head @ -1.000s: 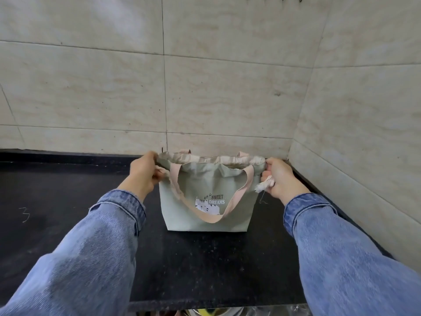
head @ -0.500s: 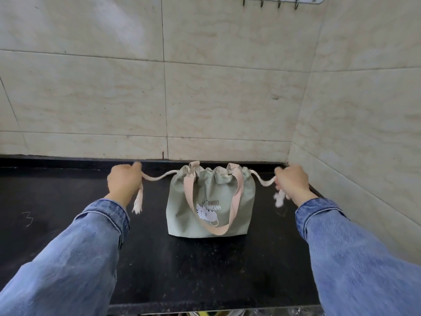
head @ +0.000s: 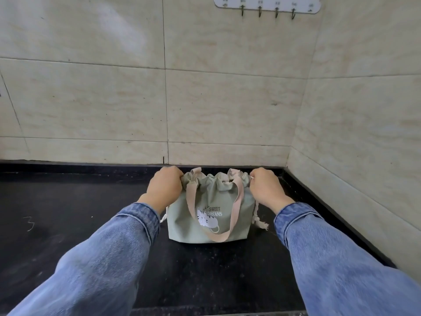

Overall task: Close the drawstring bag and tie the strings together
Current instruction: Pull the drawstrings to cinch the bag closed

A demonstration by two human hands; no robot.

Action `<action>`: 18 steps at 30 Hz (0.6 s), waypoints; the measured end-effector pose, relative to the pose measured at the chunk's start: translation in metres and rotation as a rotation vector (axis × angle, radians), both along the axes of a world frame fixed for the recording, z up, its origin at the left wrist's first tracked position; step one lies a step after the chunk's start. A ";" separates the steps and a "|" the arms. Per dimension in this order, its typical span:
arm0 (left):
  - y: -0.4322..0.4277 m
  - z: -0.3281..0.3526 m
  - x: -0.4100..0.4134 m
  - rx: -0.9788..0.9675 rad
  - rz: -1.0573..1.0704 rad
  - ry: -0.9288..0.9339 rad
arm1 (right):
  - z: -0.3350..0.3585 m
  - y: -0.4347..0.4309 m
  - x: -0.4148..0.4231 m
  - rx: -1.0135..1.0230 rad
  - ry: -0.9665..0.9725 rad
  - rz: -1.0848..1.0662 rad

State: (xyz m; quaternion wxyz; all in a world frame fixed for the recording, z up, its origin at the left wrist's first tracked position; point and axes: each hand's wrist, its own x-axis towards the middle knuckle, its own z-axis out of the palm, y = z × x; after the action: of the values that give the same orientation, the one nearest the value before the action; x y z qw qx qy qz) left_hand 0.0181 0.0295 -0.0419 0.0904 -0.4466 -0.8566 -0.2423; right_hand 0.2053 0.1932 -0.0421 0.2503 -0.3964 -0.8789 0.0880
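Note:
A sage-green drawstring bag [head: 182, 221] with pink handles and a white cat print stands upright on the black counter [head: 68, 213]. Its mouth is gathered into ruffles. My left hand [head: 164, 188] is fisted against the bag's top left corner, my right hand [head: 265, 187] against the top right corner. Each fist grips a cream drawstring where it leaves the bag. The right string [head: 258, 221] hangs down below my right wrist with a frayed, knotted end. A small piece of the left string [head: 163, 218] shows under my left wrist.
Beige tiled walls meet in a corner close behind and to the right of the bag. A white hook rail [head: 267, 5] hangs high on the back wall. The counter's front edge runs along the bottom of the view. A chalk mark [head: 29, 223] lies at the left.
My hands first pulled the strings outward, cinching the wide-open mouth shut. Since then both hands have come back in to the bag's top corners, and the strings hang slack.

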 end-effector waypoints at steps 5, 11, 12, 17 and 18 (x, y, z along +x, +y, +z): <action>-0.006 0.001 -0.002 -0.126 0.076 0.251 | -0.002 0.000 0.013 0.331 -0.232 0.031; -0.020 0.007 -0.012 -0.126 0.063 0.485 | 0.001 0.012 0.034 0.475 -0.368 -0.020; -0.025 0.007 -0.015 -0.121 0.074 0.485 | 0.002 0.014 0.040 0.442 -0.363 -0.057; -0.045 -0.008 -0.029 -0.133 0.182 0.356 | 0.002 0.019 0.063 0.380 -0.368 -0.199; -0.044 -0.011 -0.028 -0.138 0.193 0.327 | 0.000 0.018 0.062 0.354 -0.356 -0.206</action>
State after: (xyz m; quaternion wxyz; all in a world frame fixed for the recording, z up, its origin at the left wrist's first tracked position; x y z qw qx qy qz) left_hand -0.0102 -0.0148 -0.0527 0.2202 -0.4010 -0.8839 -0.0973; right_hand 0.2674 0.2108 -0.0417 0.1650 -0.4428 -0.8659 -0.1640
